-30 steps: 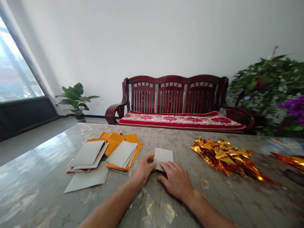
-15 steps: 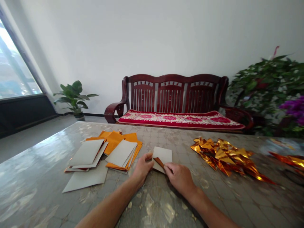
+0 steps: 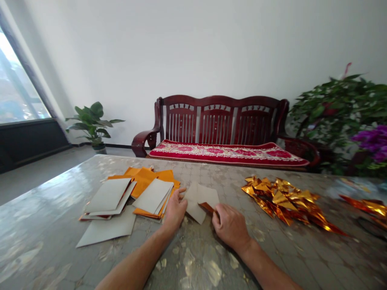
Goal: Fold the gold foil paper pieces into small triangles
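A pale grey paper sheet (image 3: 196,197) lies partly unfolded at the middle of the table, with a brown-orange flap turned up at its right side. My right hand (image 3: 231,225) pinches that flap. Just left of the sheet is my left hand (image 3: 175,209), its fingers apart and nothing in them. Beyond the left hand are a stack of grey papers (image 3: 110,196) and another grey stack (image 3: 155,195) resting on orange sheets (image 3: 142,179). To the right lies a heap of shiny gold folded pieces (image 3: 281,197).
The patterned table (image 3: 193,257) fills the foreground. More gold foil (image 3: 369,205) and clear plastic (image 3: 353,187) lie at its right end. Behind it are a wooden bench (image 3: 216,121), a potted plant (image 3: 93,123) and leafy greenery (image 3: 335,108).
My left hand has let go of the paper and moved left, its fingers now spread. The sheet has opened out wider, while my right hand keeps hold of its flap.
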`<state>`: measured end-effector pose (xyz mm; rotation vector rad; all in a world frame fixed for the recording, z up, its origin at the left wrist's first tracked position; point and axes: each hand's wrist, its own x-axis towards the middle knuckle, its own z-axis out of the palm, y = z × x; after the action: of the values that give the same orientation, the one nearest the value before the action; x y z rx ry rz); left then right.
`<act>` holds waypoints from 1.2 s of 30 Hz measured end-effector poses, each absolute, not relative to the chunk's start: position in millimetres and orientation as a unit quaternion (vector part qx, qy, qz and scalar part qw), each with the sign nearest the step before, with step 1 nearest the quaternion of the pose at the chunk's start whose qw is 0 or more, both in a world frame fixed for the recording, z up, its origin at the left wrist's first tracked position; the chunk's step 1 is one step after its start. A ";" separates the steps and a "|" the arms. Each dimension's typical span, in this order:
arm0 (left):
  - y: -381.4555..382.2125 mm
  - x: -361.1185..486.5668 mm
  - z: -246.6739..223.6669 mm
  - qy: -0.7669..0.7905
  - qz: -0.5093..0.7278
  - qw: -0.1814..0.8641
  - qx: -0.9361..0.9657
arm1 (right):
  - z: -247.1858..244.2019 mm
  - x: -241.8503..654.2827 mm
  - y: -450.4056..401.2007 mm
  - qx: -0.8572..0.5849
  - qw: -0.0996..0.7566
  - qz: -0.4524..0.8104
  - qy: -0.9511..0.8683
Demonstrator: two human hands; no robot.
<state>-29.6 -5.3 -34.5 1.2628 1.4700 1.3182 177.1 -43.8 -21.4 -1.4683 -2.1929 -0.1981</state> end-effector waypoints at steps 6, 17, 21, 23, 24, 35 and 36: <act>0.7 -85.9 1.9 0.680 0.495 0.110 0.530 | -23.2 175.6 -48.2 -0.480 0.187 -0.105 -0.851; -4.5 -155.6 2.5 0.846 0.192 -0.058 0.494 | -33.7 174.0 -40.9 -0.475 0.226 -0.082 -0.847; -11.8 -114.9 5.7 0.757 0.230 -0.128 0.599 | -32.5 174.2 -38.7 -0.475 0.227 -0.068 -0.847; -18.0 -84.6 6.2 0.640 0.253 -0.047 0.724 | -31.5 173.7 -38.2 -0.478 0.224 -0.064 -0.847; -21.3 -69.8 5.1 0.582 0.247 0.004 0.775 | -31.0 173.5 -38.1 -0.480 0.222 -0.063 -0.846; -26.5 -27.3 -16.7 0.501 0.189 0.098 0.839 | -24.8 179.8 -36.6 -0.529 0.232 0.032 -0.816; -26.3 -29.3 -17.3 0.506 0.193 0.103 0.834 | -24.6 182.0 -35.8 -0.534 0.235 0.044 -0.811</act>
<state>-29.3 -26.3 -17.3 2.4608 1.4939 0.5692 182.0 -35.8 -24.6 -1.4656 -2.2263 0.1197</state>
